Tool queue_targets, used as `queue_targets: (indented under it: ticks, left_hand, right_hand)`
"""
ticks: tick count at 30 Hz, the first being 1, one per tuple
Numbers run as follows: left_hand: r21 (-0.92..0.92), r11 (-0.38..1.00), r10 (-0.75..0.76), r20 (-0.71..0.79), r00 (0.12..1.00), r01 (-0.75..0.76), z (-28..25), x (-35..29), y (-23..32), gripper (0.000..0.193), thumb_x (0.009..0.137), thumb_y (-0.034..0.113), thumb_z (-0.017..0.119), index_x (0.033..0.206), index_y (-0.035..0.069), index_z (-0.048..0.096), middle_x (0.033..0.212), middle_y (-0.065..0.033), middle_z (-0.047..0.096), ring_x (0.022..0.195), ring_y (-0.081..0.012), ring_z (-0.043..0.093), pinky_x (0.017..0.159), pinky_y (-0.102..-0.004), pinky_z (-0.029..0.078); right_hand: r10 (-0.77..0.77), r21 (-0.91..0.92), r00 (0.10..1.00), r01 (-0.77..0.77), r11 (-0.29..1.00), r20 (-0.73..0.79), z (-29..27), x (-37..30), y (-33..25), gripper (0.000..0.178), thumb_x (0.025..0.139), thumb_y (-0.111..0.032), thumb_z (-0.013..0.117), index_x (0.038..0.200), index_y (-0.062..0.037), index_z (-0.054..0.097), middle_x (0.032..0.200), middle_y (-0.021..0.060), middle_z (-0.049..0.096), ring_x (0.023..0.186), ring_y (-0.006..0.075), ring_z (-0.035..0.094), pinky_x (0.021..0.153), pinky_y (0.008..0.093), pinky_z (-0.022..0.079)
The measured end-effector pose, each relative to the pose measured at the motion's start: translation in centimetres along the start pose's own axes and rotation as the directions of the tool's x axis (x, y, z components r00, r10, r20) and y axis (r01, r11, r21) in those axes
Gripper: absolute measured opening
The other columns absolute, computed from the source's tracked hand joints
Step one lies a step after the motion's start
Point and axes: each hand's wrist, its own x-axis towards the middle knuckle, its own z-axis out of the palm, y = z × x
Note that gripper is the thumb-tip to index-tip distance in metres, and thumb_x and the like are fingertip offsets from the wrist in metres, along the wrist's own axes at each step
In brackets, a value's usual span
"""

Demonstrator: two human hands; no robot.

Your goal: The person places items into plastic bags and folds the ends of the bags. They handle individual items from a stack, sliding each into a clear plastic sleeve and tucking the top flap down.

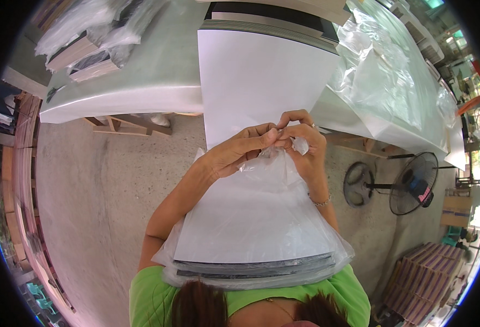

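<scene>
A clear plastic bag wraps a stack of large white sheets with dark layers along the near edge. The wrapped stack lies against my green shirt, and the bag's mouth is gathered at its far end. My left hand pinches the gathered plastic between thumb and fingers. Just beside it, my right hand has its fingers curled round the same bunch, and a loose tuft pokes out near its palm. The fingertips of both hands meet, so the exact twist of plastic between them is hidden.
Beyond my hands, white boards in a pile jut over the edge of the covered table. Plastic-wrapped bundles lie at its left, crumpled plastic sheeting at its right. A fan and a striped stack stand to the right.
</scene>
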Motion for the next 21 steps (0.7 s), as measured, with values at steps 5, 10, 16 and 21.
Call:
queue_targets:
  ticks: [5, 10, 16, 21]
  left_hand:
    - [-0.159, 0.987, -0.01, 0.027, 1.0, 0.014, -0.3, 0.0, -0.5, 0.042, 0.083, 0.046, 0.059, 0.104, 0.01, 0.057, 0.096, 0.0003, 0.056, 0.094, -0.0079, 0.051, 0.079, -0.0202, 0.045]
    - [-0.173, 0.985, 0.004, -0.016, 1.0, -0.006, -0.2, 0.2, -0.6, 0.04, 0.084, 0.046, 0.058, 0.101, 0.01, 0.057, 0.091, 0.0012, 0.055, 0.088, -0.0075, 0.053, 0.075, -0.0197, 0.046]
    - [0.127, 0.971, 0.229, -0.279, 0.933, -0.2, -4.0, 0.4, -0.4, 0.036, 0.086, 0.039, 0.057, 0.101, 0.006, 0.053, 0.096, -0.0017, 0.056, 0.092, -0.0105, 0.054, 0.075, -0.0252, 0.046]
    - [0.901, 0.368, 0.884, -0.263, 0.387, -0.229, -2.4, 1.1, 1.1, 0.03, 0.084, 0.03, 0.062, 0.096, 0.003, 0.054, 0.086, -0.0023, 0.057, 0.085, -0.0159, 0.056, 0.076, -0.0296, 0.044]
  right_hand:
    - [0.11, 0.261, 0.993, -0.093, 0.961, -0.052, -0.2, -0.4, 0.9, 0.011, 0.073, -0.002, 0.067, 0.079, -0.0046, 0.059, 0.089, 0.0049, 0.055, 0.074, 0.0094, 0.049, 0.064, 0.0226, 0.04]
    - [0.101, 0.35, 0.993, -0.071, 0.934, -0.067, -0.2, -0.5, 1.3, 0.013, 0.085, -0.015, 0.061, 0.085, -0.0046, 0.053, 0.082, 0.0025, 0.054, 0.065, 0.0044, 0.043, 0.056, 0.0171, 0.034]
    - [0.348, 0.24, 0.925, -0.307, 0.921, -0.153, -3.9, -0.6, 0.5, 0.015, 0.089, -0.018, 0.056, 0.092, -0.0051, 0.049, 0.071, -0.0028, 0.047, 0.055, 0.0024, 0.039, 0.049, 0.0165, 0.032]
    - [0.352, 0.126, 0.92, -0.334, 0.934, -0.174, -4.1, 0.4, -0.6, 0.01, 0.089, -0.013, 0.053, 0.092, -0.0042, 0.049, 0.07, -0.0026, 0.044, 0.053, 0.0032, 0.04, 0.046, 0.0178, 0.032]
